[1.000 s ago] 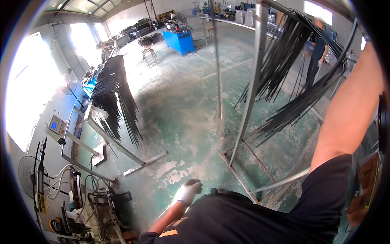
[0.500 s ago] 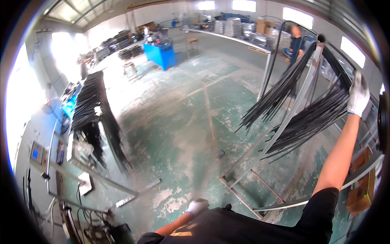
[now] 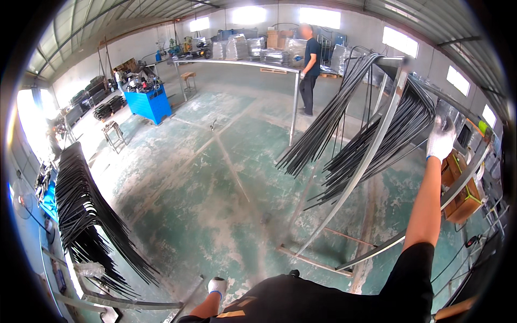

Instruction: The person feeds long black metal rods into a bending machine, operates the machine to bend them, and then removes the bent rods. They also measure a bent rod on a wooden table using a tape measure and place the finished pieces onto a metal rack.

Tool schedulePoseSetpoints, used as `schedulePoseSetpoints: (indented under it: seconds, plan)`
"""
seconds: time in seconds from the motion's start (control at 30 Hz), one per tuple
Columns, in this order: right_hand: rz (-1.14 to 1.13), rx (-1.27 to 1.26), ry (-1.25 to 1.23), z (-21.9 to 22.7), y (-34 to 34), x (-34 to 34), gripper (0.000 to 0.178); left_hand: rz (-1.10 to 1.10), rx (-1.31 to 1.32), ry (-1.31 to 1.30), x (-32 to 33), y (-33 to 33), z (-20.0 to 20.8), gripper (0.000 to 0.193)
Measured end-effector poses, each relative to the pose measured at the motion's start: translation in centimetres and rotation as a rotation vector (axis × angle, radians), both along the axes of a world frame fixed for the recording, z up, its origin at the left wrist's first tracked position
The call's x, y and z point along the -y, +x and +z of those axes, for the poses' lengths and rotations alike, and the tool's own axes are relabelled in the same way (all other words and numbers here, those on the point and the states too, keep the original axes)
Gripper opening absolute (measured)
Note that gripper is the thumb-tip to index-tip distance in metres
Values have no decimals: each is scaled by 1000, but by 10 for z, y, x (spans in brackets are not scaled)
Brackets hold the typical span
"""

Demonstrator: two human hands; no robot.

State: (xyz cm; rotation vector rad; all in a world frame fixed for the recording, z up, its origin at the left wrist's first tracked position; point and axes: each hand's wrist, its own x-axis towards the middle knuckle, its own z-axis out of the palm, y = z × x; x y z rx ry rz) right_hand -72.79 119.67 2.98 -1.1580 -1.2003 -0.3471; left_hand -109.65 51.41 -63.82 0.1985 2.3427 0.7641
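My right hand [image 3: 441, 141], in a white knitted glove, is raised at the right, beside the bent upper ends of a bundle of thin black rods [image 3: 385, 134]. Its fingers point upward and look apart; whether a fingertip touches a rod is unclear. The rods hang slanting from a grey metal rack [image 3: 371, 153], and a second black bundle [image 3: 331, 116] hangs on its left side. Low in front of me is my left hand [image 3: 217, 285], also gloved, away from any rods. Its fingers are foreshortened and hard to make out.
Another rack of black rods [image 3: 89, 199] stands at the left. A person [image 3: 309, 70] in dark clothes stands beyond a metal frame [image 3: 237, 63]. Farther off is a blue workbench [image 3: 148, 103]. A cardboard box [image 3: 460, 188] lies at the right, and the rack's foot bars [image 3: 318, 261] reach across the green floor.
My view has turned toward the right, so the racks sit farther left in it. The right hand stays raised by the rods, its fingers now more apart. My left hand remains low.
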Motion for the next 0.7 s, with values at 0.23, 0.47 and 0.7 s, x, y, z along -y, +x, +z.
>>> schedulePoseSetpoints:
  seconds: [0.23,0.47,0.7]
  plan:
    - [736,468,609,48,-152,231,132,-236,2,-172,7,15,-9,30]
    - [292,560,1379,157,-251,244,101,-105,62,58,-36,32,24,36]
    - [638,801,1221,144,-255,255,119,-61,59,-93,6,58,12,34]
